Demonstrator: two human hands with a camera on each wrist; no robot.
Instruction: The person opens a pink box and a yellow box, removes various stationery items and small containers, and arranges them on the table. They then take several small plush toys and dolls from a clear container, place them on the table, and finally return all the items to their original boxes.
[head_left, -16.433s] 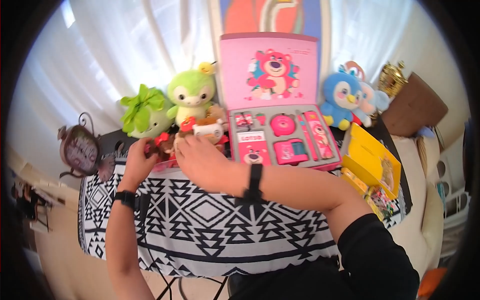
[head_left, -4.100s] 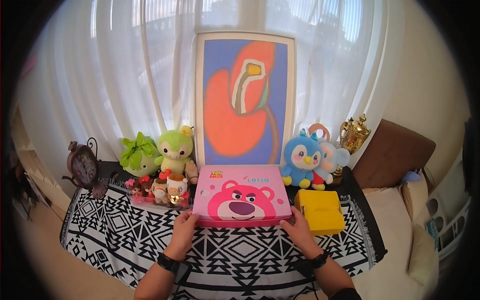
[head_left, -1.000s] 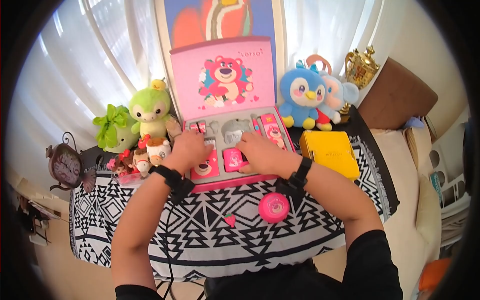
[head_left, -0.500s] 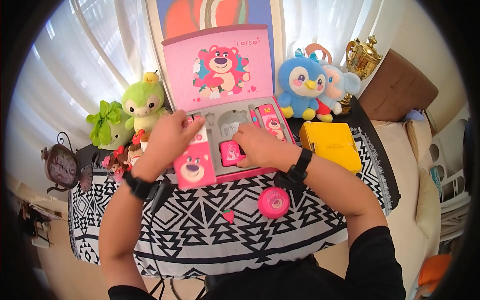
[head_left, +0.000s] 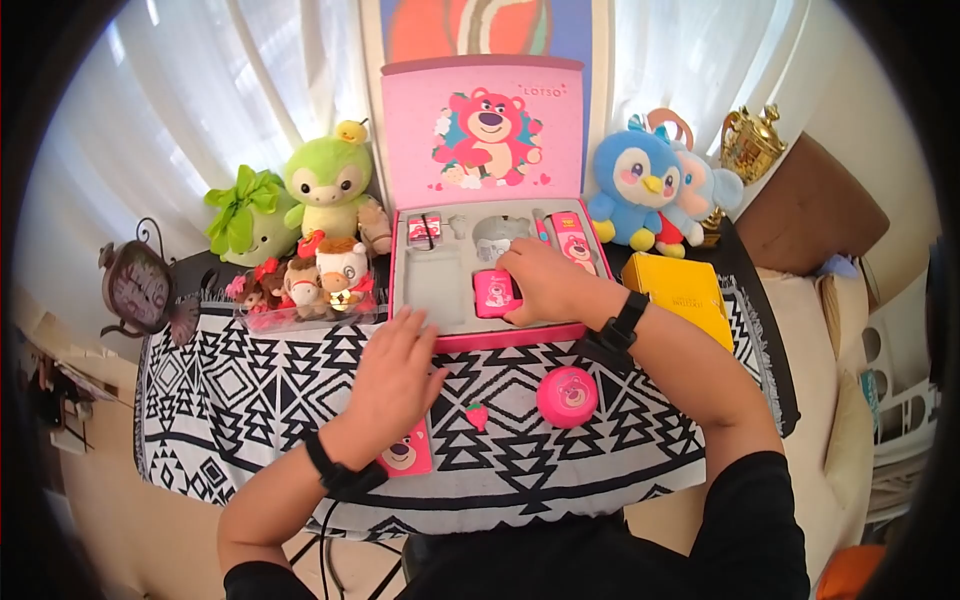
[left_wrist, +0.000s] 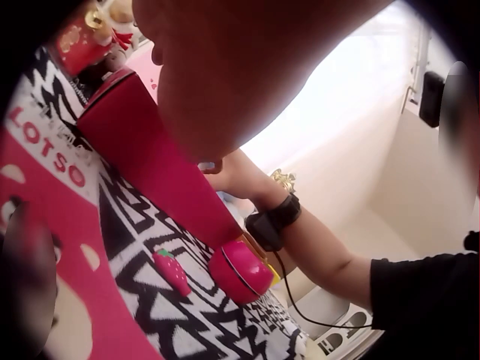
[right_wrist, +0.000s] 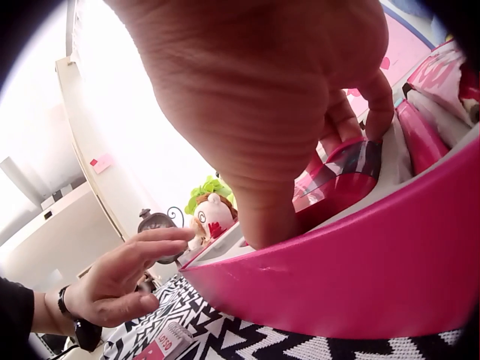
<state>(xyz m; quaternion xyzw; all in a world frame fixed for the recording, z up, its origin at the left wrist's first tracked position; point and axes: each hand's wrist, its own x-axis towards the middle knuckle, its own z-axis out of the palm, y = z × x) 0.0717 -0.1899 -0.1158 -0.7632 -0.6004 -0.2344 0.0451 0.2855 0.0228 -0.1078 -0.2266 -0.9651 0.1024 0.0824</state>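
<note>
An open pink gift box (head_left: pixel 480 341) stands on the patterned cloth, its bear-print lid upright behind grey inserts. In the head view my right hand (head_left: pixel 552 290) grips a small pink bear item (head_left: pixel 493 294) in its slot, thumb and fingers around its right side; the right wrist view shows the same item (right_wrist: pixel 349 174). My left hand (head_left: pixel 392 385) is off the box's front edge, fingers extended and holding nothing. Partly under it lies a pink LOTSO notebook (head_left: pixel 408 452) on the cloth. A strawberry piece (head_left: pixel 477 416) and a round pink case (head_left: pixel 567 397) lie in front of the box.
Left of the box are small dolls in a clear tray (head_left: pixel 310 318), green plush toys (head_left: pixel 328 190) and an ornate clock (head_left: pixel 140 287). On the right are a yellow box (head_left: pixel 680 298), a blue penguin plush (head_left: pixel 638 185) and a gold trophy (head_left: pixel 750 145).
The notebook has left its slot and lies on the cloth at the front. My left hand has let it go and moved back towards me. My right hand stays at the small pink item.
</note>
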